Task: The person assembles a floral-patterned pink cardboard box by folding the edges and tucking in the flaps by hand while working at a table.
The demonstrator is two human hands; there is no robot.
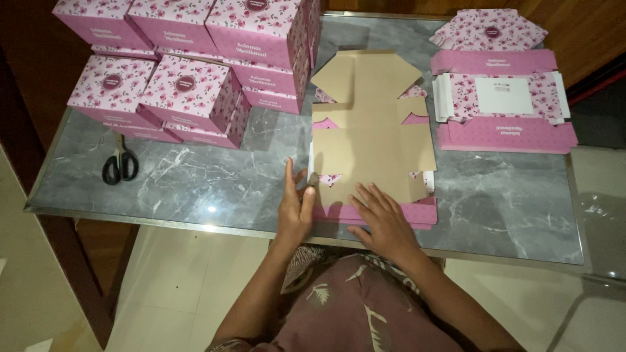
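A flat unfolded cardboard box blank [372, 124] lies brown side up on the grey marble table [208, 176], on top of other pink flat blanks. My left hand [295, 207] stands on edge against the blank's near left corner, thumb up. My right hand [383, 221] lies flat with fingers spread on the blank's near flap. Neither hand grips anything.
Assembled pink floral boxes [189, 58] are stacked at the back left. Black-handled scissors [120, 163] lie at the left. A stack of printed flat blanks [502, 98] sits at the back right. The table's metal front edge [163, 221] runs just before my body.
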